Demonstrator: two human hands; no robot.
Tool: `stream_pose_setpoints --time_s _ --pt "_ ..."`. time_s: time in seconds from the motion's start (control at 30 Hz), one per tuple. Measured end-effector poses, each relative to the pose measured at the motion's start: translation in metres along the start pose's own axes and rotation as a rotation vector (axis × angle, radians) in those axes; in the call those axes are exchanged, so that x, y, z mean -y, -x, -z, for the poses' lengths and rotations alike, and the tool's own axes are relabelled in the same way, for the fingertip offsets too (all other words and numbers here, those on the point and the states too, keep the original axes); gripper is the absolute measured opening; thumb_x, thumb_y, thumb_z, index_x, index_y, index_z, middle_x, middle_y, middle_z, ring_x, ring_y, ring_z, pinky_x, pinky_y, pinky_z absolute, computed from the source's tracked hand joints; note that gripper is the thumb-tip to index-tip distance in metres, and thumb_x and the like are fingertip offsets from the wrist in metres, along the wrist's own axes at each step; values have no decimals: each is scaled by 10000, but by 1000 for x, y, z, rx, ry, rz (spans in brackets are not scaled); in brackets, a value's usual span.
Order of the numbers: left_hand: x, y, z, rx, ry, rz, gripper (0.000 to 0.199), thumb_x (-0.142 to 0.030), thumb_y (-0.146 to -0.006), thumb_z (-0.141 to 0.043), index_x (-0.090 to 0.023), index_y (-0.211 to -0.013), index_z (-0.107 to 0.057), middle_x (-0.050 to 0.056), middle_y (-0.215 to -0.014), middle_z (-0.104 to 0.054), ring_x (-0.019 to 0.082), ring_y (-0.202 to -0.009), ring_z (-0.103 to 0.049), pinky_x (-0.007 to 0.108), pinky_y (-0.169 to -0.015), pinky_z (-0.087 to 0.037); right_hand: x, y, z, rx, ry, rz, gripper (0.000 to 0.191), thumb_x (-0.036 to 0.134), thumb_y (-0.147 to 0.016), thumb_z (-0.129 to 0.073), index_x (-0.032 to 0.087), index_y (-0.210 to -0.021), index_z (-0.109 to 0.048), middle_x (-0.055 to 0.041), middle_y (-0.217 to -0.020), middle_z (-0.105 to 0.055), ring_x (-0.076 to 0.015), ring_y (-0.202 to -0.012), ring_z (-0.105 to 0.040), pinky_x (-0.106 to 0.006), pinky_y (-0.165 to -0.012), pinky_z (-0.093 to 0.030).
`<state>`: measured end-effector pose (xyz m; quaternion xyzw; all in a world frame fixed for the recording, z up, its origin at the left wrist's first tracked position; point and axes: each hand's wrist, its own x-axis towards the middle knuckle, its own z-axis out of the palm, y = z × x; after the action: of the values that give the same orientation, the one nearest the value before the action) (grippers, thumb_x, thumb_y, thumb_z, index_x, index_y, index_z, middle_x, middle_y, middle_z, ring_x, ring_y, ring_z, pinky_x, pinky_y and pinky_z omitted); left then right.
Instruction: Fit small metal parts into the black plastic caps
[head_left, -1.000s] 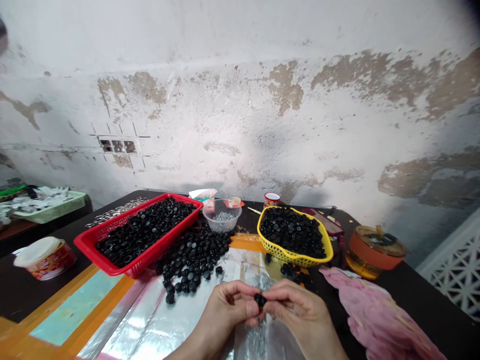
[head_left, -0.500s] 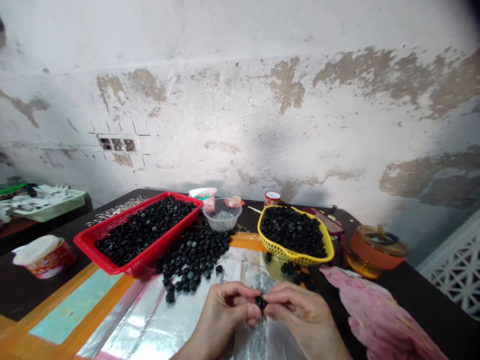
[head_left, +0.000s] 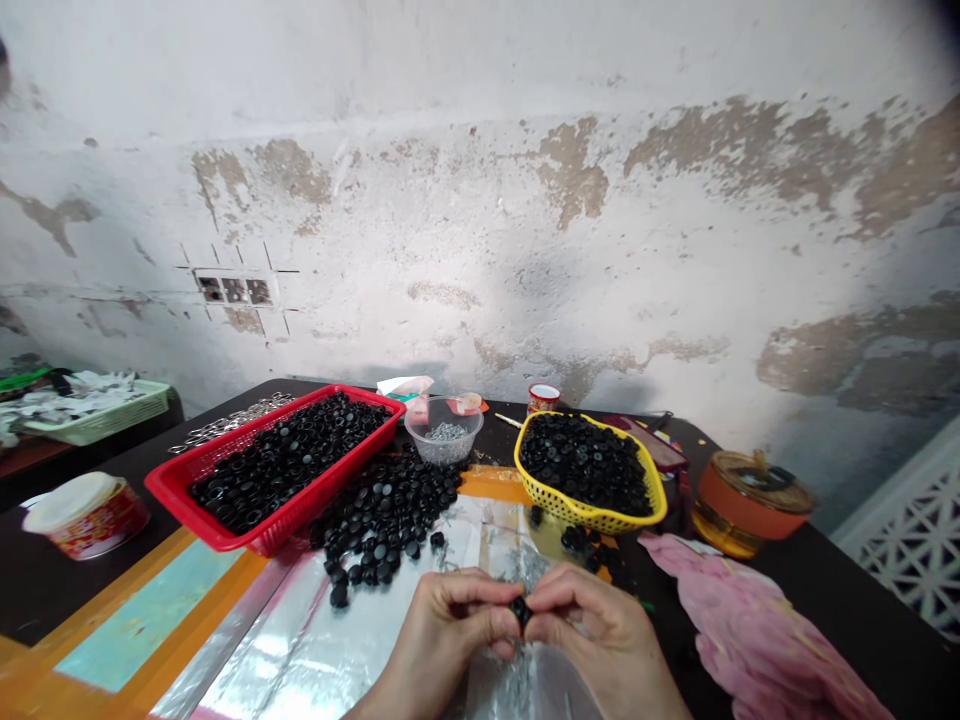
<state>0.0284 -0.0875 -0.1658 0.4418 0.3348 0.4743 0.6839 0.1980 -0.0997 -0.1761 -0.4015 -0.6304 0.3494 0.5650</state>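
Observation:
Between the fingertips of both hands is a small round black cap-like piece, partly covered by the fingers. My left hand pinches it from the left with thumb and forefinger. From the other side, the thumb and forefinger of my right hand press on it. Loose black caps lie heaped beyond my left hand. Past my right hand sits a yellow basket full of small black pieces, with a few more black pieces in front of it.
A red basket of black rings stands left, near metal pieces. Behind the heap is a clear tub of small metal parts. A paper tub, an amber jar and a pink cloth flank the plastic sheet.
My right-hand fingers have shifted slightly around the black piece, and the piece appears a little turned. Both hands stay in nearly the same place.

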Motion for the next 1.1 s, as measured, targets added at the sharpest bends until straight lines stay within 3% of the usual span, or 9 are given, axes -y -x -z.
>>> stream_pose_setpoints --time_s 0.37,0.5,0.73,0.9,1.1 --pt "1 -1 -3 36 48 -20 193 -280 -628 -849 -164 -775 -803 38 -700 -669 68 -520 -567 180 -521 -427 9 1 -2 6 79 11 227 -1 -668 -734 210 -732 -678 39 -697 -626 -131 -655 -607 -183 -619 -495" --pt "1 1 -2 13 67 14 200 -265 -615 -857 -154 -771 -800 51 -712 -708 61 -498 -575 169 -518 -427 14 -1 -2 -9 117 100 215 34 -674 -757 219 -753 -682 27 -760 -630 -139 -695 -619 -192 -649 -503" --pt "2 2 -4 -9 98 48 221 -293 -575 -876 -142 -713 -793 65 -629 -724 81 -480 -569 187 -512 -422 13 3 1 29 121 67 200 132 -744 -741 239 -912 -716 -25 -887 -691 -183 -774 -686 -231 -678 -592" --pt "5 2 -7 20 133 2 241 -336 -618 -854 -123 -711 -790 58 -580 -690 79 -517 -519 202 -548 -408 12 4 5 123 283 118 274 271 -848 -674 275 -1120 -705 -57 -987 -757 -206 -824 -734 -238 -726 -615" --pt "7 3 -10 -54 174 89 325 -377 -565 -878 -128 -757 -795 85 -645 -718 116 -562 -587 244 -603 -465 12 4 6 99 432 270 270 248 -883 -616 270 -1145 -677 -50 -988 -761 -201 -865 -735 -217 -764 -602"
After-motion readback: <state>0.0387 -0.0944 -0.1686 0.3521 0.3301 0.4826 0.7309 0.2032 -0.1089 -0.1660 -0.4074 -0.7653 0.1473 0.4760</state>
